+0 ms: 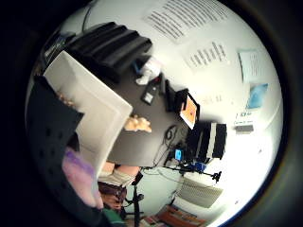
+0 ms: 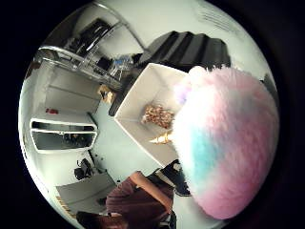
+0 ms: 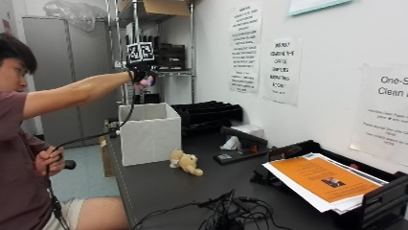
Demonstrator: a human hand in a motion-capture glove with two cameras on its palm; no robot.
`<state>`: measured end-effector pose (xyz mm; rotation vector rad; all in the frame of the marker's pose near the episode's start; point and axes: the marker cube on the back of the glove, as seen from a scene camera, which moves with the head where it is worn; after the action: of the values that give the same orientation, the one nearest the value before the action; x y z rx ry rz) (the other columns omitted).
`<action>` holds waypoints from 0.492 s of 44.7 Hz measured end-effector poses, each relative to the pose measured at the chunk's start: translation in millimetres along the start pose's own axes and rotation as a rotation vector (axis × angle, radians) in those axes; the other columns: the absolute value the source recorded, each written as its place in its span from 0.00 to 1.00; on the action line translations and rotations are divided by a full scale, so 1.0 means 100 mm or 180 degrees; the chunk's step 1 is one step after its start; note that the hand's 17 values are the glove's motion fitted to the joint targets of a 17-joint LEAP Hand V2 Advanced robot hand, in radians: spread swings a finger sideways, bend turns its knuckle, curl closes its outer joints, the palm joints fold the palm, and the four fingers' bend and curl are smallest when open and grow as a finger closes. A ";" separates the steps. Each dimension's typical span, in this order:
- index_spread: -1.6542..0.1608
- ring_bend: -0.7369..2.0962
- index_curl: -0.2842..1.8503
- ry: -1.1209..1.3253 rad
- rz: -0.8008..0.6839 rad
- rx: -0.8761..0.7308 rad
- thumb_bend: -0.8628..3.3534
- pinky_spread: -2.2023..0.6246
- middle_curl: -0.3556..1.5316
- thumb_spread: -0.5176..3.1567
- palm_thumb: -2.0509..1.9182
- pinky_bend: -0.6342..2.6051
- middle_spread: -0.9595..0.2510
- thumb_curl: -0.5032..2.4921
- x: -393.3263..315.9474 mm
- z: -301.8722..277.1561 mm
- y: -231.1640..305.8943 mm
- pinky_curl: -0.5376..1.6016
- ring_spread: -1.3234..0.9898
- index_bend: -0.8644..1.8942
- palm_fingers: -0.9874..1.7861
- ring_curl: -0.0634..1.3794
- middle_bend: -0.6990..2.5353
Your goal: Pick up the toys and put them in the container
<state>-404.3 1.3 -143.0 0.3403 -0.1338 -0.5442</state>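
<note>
My gloved right hand (image 3: 141,72) is held high over the open white box (image 3: 150,136) and grips a fluffy pink-and-blue toy (image 3: 147,81). That toy (image 2: 224,143) fills much of the thumb side view, with a golden horn (image 2: 162,138) sticking out of it. Below it is the box (image 2: 137,95), with a spotted brown toy (image 2: 158,114) lying inside. A tan teddy bear (image 3: 186,163) lies on the dark table just right of the box. In the little finger side view the bear (image 1: 137,124) lies beside the box (image 1: 94,113), and the fluffy toy (image 1: 78,177) shows at the glove's edge.
Black stacked trays (image 3: 207,115) stand behind the box against the wall. A black paper tray with an orange sheet (image 3: 322,179) sits at the right. Cables (image 3: 223,211) trail over the table's front. The person's bare hand (image 3: 50,160) holds a cable off the table's left edge.
</note>
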 end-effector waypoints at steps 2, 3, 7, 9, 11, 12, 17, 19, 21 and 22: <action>0.79 0.73 0.54 0.0005 -0.0101 0.0004 0.20 0.66 0.66 0.25 0.65 0.53 0.60 0.50 -0.09 0.02 -0.01 0.52 0.39 0.70 0.73 0.55 0.63; 0.79 0.73 0.54 0.0022 -0.0168 -0.0013 0.20 0.66 0.66 0.25 0.65 0.53 0.60 0.50 -0.14 0.03 -0.03 0.52 0.39 0.70 0.73 0.55 0.63; 0.79 0.73 0.55 0.0052 -0.0334 -0.0091 0.20 0.66 0.66 0.25 0.65 0.53 0.60 0.51 -0.39 0.08 -0.11 0.52 0.39 0.69 0.73 0.55 0.63; 0.79 0.73 0.55 0.0037 -0.0349 -0.0079 0.20 0.66 0.66 0.25 0.65 0.53 0.60 0.51 -0.48 0.11 -0.17 0.52 0.39 0.69 0.73 0.55 0.62; 0.79 0.72 0.56 0.0008 -0.0301 -0.0041 0.20 0.66 0.67 0.25 0.65 0.53 0.60 0.51 -0.56 0.14 -0.22 0.52 0.39 0.69 0.73 0.55 0.62; 0.79 0.73 0.56 0.0004 -0.0281 -0.0038 0.20 0.66 0.67 0.25 0.65 0.53 0.60 0.51 -0.59 0.16 -0.24 0.52 0.39 0.69 0.72 0.55 0.62; 0.79 0.72 0.56 0.0054 -0.0317 -0.0268 0.20 0.66 0.67 0.25 0.65 0.53 0.60 0.52 -0.70 0.27 -0.28 0.53 0.39 0.68 0.70 0.55 0.61; 0.79 0.72 0.57 0.0069 -0.0300 -0.0438 0.20 0.66 0.66 0.25 0.65 0.53 0.60 0.52 -0.70 0.30 -0.27 0.53 0.39 0.68 0.69 0.55 0.61; 0.79 0.72 0.57 0.0053 -0.0199 -0.0694 0.20 0.66 0.66 0.26 0.65 0.54 0.59 0.52 -0.69 0.34 -0.25 0.53 0.39 0.67 0.67 0.55 0.60; 0.78 0.71 0.57 0.0034 -0.0137 -0.0841 0.20 0.66 0.66 0.26 0.64 0.54 0.58 0.52 -0.69 0.36 -0.24 0.53 0.39 0.65 0.64 0.55 0.59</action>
<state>-482.1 9.0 -120.5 0.0887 -0.0432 -0.5948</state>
